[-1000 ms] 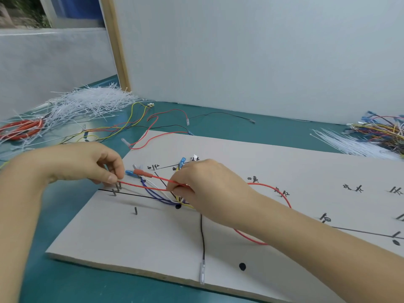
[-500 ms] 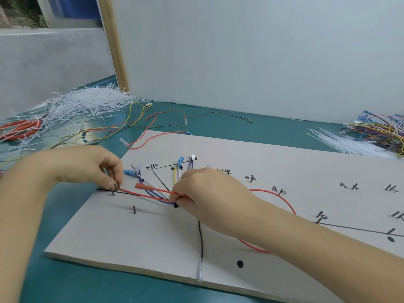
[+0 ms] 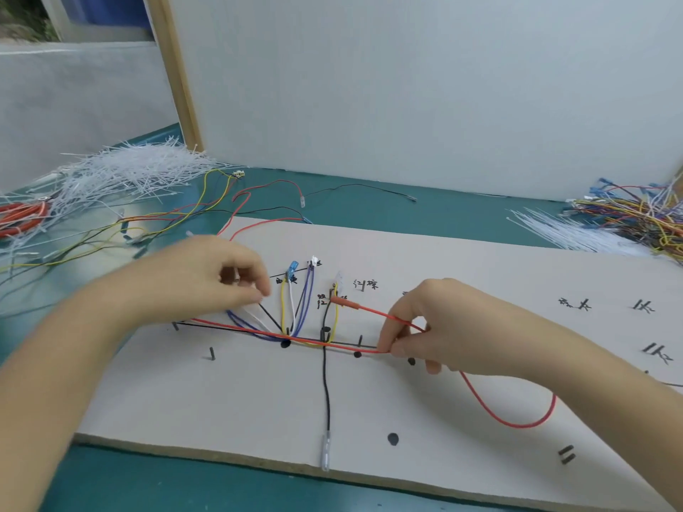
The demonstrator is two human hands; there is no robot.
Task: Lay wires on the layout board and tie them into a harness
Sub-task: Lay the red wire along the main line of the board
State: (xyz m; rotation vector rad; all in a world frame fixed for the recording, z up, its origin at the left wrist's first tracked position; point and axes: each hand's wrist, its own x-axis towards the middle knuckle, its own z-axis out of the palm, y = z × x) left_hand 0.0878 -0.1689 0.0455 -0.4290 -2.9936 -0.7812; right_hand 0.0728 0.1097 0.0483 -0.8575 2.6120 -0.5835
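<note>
1. A second ago the right hand (image 3: 439,327) sat close against the left hand (image 3: 207,279), both bunched near the left end of the layout board (image 3: 480,275); now the right hand has slid well to the right along the drawn trunk line, drawing the red wire (image 3: 306,338) out with it

2. The right hand pinches the red wire between thumb and fingertips just past the small pegs in the middle of the board; the wire's orange terminal end (image 3: 342,300) lies free beside the handwritten labels, and a slack loop (image 3: 532,419) trails toward the board's near right part

3. The left hand has lifted a little toward the far edge; its fingers are curled with the tips together over the white and purple wires (image 3: 255,319) near the board's left end. Whether they actually pinch a wire or only press it down I cannot tell

4. The red wire now runs low and fairly straight from the left pegs, over the black dot (image 3: 285,343) where the yellow, white and purple branches (image 3: 299,301) fan up toward the far edge, and across the black wire (image 3: 326,393) that drops to the near edge

5. In my judgement this is the laying step for the red wire: it is stretched along the trunk but not yet seated, and nothing is tied. The cable ties (image 3: 129,175) lie untouched on the desk's far left, with more loose wires (image 3: 635,212) at the far right
</note>
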